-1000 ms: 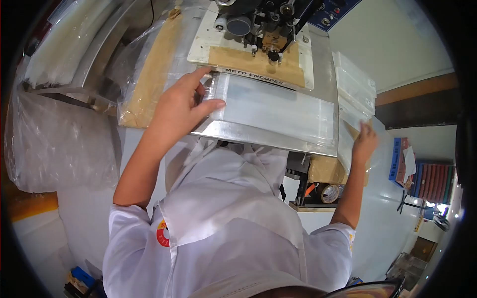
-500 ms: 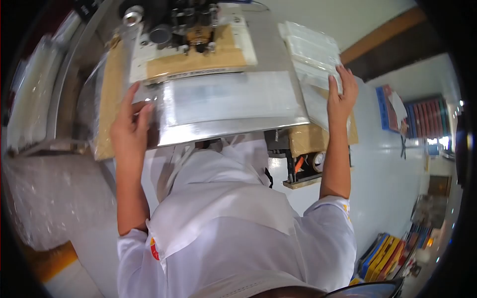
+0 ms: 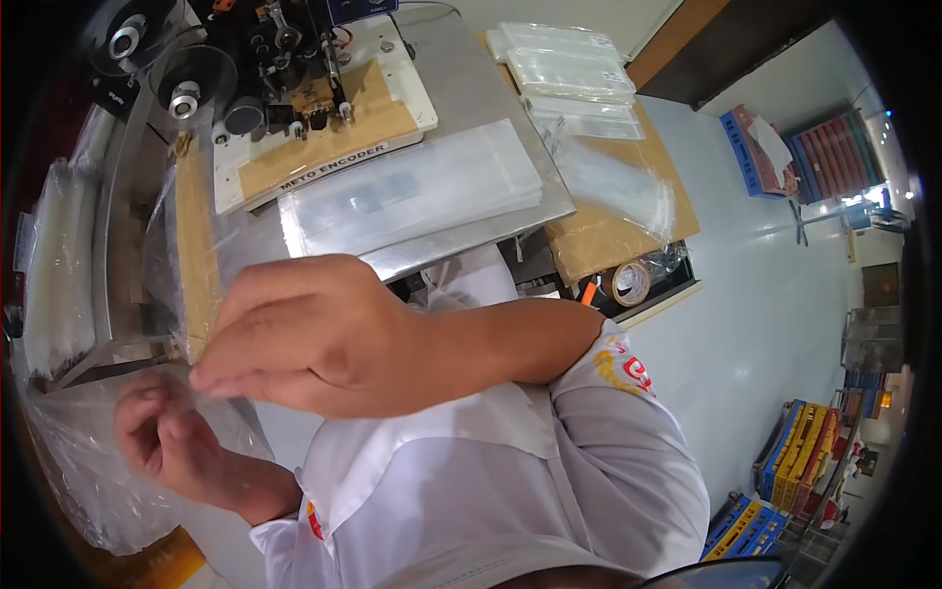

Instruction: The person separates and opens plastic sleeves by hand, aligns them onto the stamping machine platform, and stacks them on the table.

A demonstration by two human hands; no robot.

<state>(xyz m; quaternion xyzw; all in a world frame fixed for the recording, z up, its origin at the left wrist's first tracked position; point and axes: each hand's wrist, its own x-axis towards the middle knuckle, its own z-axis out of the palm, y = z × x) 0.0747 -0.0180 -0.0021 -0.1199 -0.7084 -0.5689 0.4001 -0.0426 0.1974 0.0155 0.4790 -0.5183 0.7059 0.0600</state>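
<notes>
My right hand (image 3: 309, 339) reaches across my body to the left, its back toward the camera. Its fingers are bent and drawn together; whatever they may pinch is hidden. Just below its fingertips is my left hand (image 3: 169, 437), slightly blurred, with curled fingers in front of a large clear plastic bag (image 3: 88, 461). I cannot make out anything in it. Beyond the hands, a stack of clear plastic sleeves (image 3: 422, 191) lies on the steel table (image 3: 466, 83), before a machine (image 3: 319, 128) marked METO ENCODER.
Packed clear sleeves (image 3: 569, 69) and a loose bundle (image 3: 618, 191) rest on cardboard (image 3: 672, 172) at right. Below is an open drawer (image 3: 677, 294) with a tape roll (image 3: 631, 284). Wrapped plastic (image 3: 64, 275) stands at left; crates (image 3: 795, 452) sit on the floor.
My right hand has left the sleeves at right and swung across to the left. My left hand has dropped from beside the stack and curled. The view has tilted and shifted.
</notes>
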